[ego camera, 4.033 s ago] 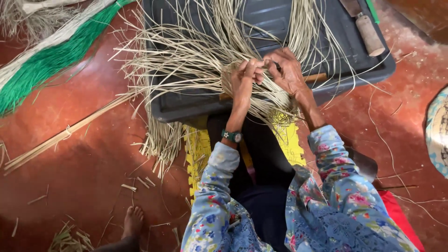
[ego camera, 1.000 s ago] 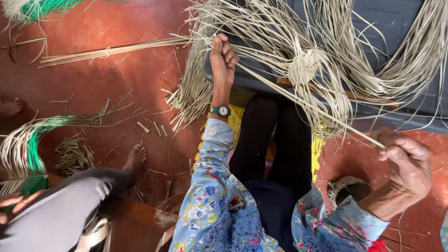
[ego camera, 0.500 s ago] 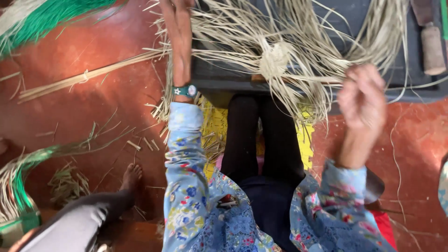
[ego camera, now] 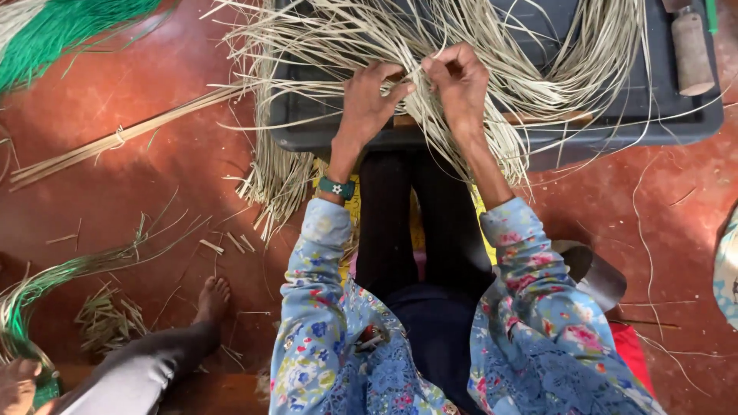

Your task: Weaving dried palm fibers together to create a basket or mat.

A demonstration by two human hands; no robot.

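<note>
Pale dried reed strands [ego camera: 553, 69] fan out in loops over a dark grey plastic tray [ego camera: 638, 131] in front of me. My left hand [ego camera: 369, 100] and my right hand [ego camera: 461, 81] meet at the middle of the bundle, fingers pinched around the strands where they cross. A green watch sits on my left wrist. My sleeves are blue with flowers, and my legs in black stretch under the tray.
A wooden-handled tool [ego camera: 689, 48] lies at the tray's far right. Green and pale reed bundles [ego camera: 54, 31] lie top left, a tied stalk bundle [ego camera: 115, 142] on the red floor. Another person's bare foot [ego camera: 211, 300] and grey-trousered leg are bottom left, beside cut scraps [ego camera: 104, 319].
My right hand, stretched out low to the right with a strand a second ago, has come back to the bundle. My left hand has drawn in too, so both grip the centre.
</note>
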